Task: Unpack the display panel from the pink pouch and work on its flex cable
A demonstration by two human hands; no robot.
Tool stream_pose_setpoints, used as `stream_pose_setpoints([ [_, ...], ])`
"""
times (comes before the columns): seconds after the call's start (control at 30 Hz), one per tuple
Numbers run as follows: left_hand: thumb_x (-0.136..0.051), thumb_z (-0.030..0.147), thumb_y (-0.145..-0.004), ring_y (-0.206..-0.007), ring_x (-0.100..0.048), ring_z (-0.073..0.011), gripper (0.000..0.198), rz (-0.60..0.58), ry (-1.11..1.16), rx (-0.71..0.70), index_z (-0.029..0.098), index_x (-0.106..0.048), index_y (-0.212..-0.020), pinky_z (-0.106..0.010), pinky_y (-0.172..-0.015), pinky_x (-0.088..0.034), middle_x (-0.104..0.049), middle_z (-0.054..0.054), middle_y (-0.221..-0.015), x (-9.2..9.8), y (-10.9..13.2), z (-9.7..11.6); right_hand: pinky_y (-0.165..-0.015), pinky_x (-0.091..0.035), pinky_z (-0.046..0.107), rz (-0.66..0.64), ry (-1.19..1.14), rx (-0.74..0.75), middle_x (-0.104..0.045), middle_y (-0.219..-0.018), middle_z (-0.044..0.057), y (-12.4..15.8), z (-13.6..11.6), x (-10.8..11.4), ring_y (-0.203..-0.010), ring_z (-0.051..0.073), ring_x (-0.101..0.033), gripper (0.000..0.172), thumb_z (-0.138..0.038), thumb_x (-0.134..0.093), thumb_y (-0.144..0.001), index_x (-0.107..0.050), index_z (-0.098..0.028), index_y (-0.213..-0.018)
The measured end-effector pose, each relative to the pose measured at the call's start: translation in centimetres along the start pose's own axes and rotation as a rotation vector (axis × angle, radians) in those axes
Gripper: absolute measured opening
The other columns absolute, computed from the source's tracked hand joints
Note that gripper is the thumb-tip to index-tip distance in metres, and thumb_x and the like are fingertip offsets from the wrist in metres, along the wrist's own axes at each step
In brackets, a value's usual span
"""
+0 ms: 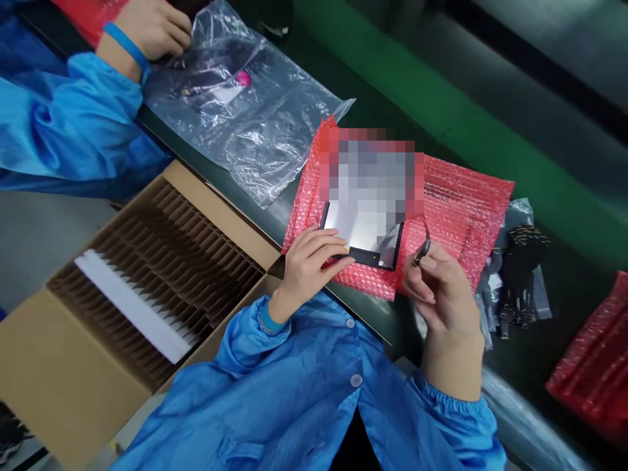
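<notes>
Clock centered on the panel, 12 = top of view.

Panel (338, 219) lies on red bubble wrap (461, 209), on the dark green bench (583, 242), just beyond your jacket (314, 379). Its upper part is pixelated, no detail there. Dark edging and a dark bar show at the 6 o'clock end.

Your left hand (316, 261) sits between 7 and 8, flattish, fingers mostly extended over the panel's corner, thumb along the near edge. Touching, not wrapped round it.

Your right hand (439, 281) is between 4 and 5, fingers curled, thumb and index pinched on a small dark strip (424, 245). Can't tell if the strip joins the panel.

At 8: cardboard box (63, 366), flap folded out, rows of brown dividers (196, 242) inside, white strip (135, 304) lying across them.

At 10: clear plastic bag (265, 131) with a pink dot (243, 78). Farther out at 10, a co-worker's hand (154, 29), blue wristband, at the bag's far end; what it holds I can't tell.

At 4: clear bag of black parts (523, 275), next to the wrap. Farther out at 4, more red wrap (593, 360).
</notes>
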State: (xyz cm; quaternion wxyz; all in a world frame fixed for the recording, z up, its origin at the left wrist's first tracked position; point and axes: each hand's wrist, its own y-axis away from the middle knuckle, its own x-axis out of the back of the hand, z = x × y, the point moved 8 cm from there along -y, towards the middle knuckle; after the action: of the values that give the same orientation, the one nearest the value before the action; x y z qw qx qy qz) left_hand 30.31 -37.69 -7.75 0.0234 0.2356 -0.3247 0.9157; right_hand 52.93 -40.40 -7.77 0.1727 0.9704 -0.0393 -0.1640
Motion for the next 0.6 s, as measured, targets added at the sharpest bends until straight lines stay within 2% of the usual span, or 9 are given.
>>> stream_pose_setpoints([
  [0.1,-0.086,0.03,-0.097,-0.116,-0.08,-0.0211,0.013,0.022,-0.032,-0.014,0.024,-0.077,-0.104,-0.048,-0.115,-0.06,-0.085,0.001,-0.109,0.0,0.2,-0.1,-0.044,-0.022,0.024,-0.054,0.168,0.025,-0.06,-0.064,-0.002,-1.4,-0.6,-1.7,-0.045,0.009,-0.038,0.03,-0.035,-0.087,-0.095,-0.062,-0.022,-0.084],
  [0.23,-0.088,0.03,-0.095,-0.109,-0.082,-0.0211,0.016,0.099,-0.07,-0.046,0.023,-0.075,-0.101,-0.045,-0.107,-0.064,-0.084,0.0,-0.103,0.3,0.6,0.0,-0.057,-0.038,0.028,-0.239,0.501,0.128,-0.064,-0.07,0.0,-3.4,-1.5,-5.1,-0.061,0.014,-0.053,0.022,-0.039,-0.084,-0.102,-0.071,-0.022,-0.095],
  [0.3,-0.09,0.029,-0.093,-0.107,-0.082,-0.0216,0.019,0.126,-0.078,-0.049,0.023,-0.074,-0.102,-0.045,-0.107,-0.064,-0.083,0.0,-0.102,0.4,0.9,-0.1,-0.059,-0.037,0.03,-0.311,0.614,0.136,-0.063,-0.074,0.0,-4.0,-1.1,-6.2,-0.065,0.014,-0.051,0.026,-0.045,-0.082,-0.105,-0.074,-0.021,-0.098],
  [0.4,-0.09,0.03,-0.093,-0.108,-0.082,-0.0219,0.021,0.133,-0.089,-0.037,0.024,-0.073,-0.104,-0.045,-0.108,-0.064,-0.083,0.0,-0.103,0.3,1.1,-0.2,-0.058,-0.032,0.032,-0.342,0.704,0.117,-0.055,-0.071,-0.003,-4.4,-0.4,-6.5,-0.064,0.014,-0.043,0.032,-0.052,-0.078,-0.107,-0.073,-0.021,-0.101],
  [0.6,-0.09,0.031,-0.093,-0.106,-0.082,-0.022,0.021,0.132,-0.097,-0.045,0.023,-0.073,-0.103,-0.045,-0.108,-0.064,-0.082,-0.001,-0.103,0.3,1.2,0.0,-0.055,-0.027,0.033,-0.349,0.759,0.116,-0.048,-0.068,-0.005,-4.3,0.1,-6.0,-0.061,0.013,-0.038,0.027,-0.047,-0.073,-0.109,-0.073,-0.021,-0.101],
])
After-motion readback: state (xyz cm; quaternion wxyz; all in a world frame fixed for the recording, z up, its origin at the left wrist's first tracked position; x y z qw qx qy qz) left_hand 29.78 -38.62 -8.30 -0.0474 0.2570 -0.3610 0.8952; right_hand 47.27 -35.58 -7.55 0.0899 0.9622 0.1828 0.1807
